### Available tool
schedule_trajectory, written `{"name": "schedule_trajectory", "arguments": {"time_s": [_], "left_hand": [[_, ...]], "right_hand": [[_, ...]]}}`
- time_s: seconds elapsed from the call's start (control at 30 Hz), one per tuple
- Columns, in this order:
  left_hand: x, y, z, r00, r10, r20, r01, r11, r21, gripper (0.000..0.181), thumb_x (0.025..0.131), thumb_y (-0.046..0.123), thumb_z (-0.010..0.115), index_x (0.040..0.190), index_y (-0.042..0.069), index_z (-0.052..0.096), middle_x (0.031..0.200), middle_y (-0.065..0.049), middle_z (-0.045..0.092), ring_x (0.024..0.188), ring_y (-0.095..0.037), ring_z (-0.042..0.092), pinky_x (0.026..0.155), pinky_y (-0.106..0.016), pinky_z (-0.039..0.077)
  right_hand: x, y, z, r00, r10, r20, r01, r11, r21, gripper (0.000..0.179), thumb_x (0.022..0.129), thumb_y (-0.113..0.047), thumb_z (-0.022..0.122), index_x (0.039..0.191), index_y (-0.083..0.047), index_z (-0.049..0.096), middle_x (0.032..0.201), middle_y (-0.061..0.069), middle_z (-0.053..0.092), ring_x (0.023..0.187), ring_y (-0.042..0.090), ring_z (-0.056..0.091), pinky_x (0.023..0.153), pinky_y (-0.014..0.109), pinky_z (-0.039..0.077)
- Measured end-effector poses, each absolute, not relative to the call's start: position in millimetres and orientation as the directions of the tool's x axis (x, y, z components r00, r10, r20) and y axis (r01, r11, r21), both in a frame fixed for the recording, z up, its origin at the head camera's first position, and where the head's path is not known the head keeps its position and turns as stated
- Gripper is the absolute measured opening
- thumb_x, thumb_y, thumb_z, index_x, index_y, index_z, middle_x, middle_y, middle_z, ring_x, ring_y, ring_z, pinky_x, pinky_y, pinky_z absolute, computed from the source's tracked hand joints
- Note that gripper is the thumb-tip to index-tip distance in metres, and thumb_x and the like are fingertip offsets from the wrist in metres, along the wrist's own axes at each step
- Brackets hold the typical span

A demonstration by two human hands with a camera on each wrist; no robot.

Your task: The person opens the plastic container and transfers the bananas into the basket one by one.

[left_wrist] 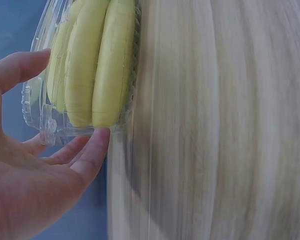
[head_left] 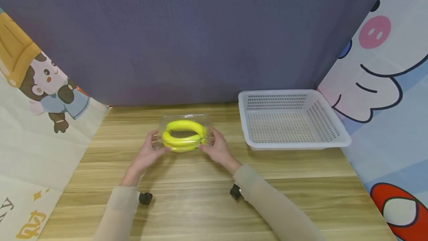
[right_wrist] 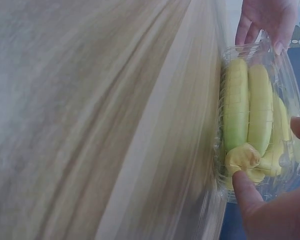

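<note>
A clear plastic clamshell box (head_left: 185, 116) with yellow bananas (head_left: 183, 141) inside is held between both hands, over the middle of the table. The left hand (head_left: 149, 154) grips the box's left end; in the left wrist view its thumb bends over one side of the box (left_wrist: 48, 124) and the fingers support the opposite side. At the right end, the right hand (head_left: 219, 150) holds the box between thumb and fingers. The right wrist view shows one digit of the right hand (right_wrist: 277, 217) beside the banana stem end (right_wrist: 242, 157), with the left hand (right_wrist: 270, 20) at the far end.
To the right stands a white perforated plastic basket (head_left: 249, 133) with nothing in it. The wooden table (head_left: 187, 203) meets a dark grey backdrop (head_left: 174, 40) behind. Cartoon-printed sheets (head_left: 30, 140) border both sides. A small black device (head_left: 145, 198) sits at each wrist.
</note>
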State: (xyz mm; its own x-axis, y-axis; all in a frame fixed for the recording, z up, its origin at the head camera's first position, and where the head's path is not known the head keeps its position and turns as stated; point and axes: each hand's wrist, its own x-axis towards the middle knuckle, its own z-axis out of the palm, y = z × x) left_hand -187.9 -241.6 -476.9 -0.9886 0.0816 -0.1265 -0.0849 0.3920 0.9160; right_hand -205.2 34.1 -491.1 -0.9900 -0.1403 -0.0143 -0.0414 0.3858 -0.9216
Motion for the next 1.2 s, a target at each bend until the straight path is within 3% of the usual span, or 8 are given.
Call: {"name": "schedule_trajectory", "arguments": {"time_s": [0.77, 1.2], "left_hand": [[-180.4, -224.5, -472.0, -0.982, 0.114, -0.153, -0.096, 0.401, 0.911, 0.095, 0.083, 0.027, 0.074, 0.151, 0.016, 0.01, 0.149, -0.023, 0.022, 0.132, -0.042, 0.031, 0.103, -0.059, 0.035], [-167.5, -198.0, -442.6, -0.979, 0.129, -0.16, -0.099, 0.387, 0.917, 0.09, 0.085, 0.018, 0.072, 0.15, 0.008, 0.011, 0.147, -0.029, 0.023, 0.129, -0.046, 0.033, 0.101, -0.057, 0.038]], "right_hand": [[-199.0, 51.9, -491.5, -0.989, -0.147, -0.012, -0.044, 0.375, -0.926, 0.088, 0.075, -0.027, 0.079, 0.148, -0.015, 0.032, 0.132, 0.014, 0.047, 0.108, 0.026, 0.051, 0.086, 0.039, 0.051], [-197.2, 68.8, -493.1, -0.991, -0.136, -0.009, -0.045, 0.387, -0.921, 0.086, 0.076, -0.027, 0.078, 0.148, -0.015, 0.032, 0.132, 0.013, 0.047, 0.109, 0.028, 0.05, 0.09, 0.042, 0.049]]}}
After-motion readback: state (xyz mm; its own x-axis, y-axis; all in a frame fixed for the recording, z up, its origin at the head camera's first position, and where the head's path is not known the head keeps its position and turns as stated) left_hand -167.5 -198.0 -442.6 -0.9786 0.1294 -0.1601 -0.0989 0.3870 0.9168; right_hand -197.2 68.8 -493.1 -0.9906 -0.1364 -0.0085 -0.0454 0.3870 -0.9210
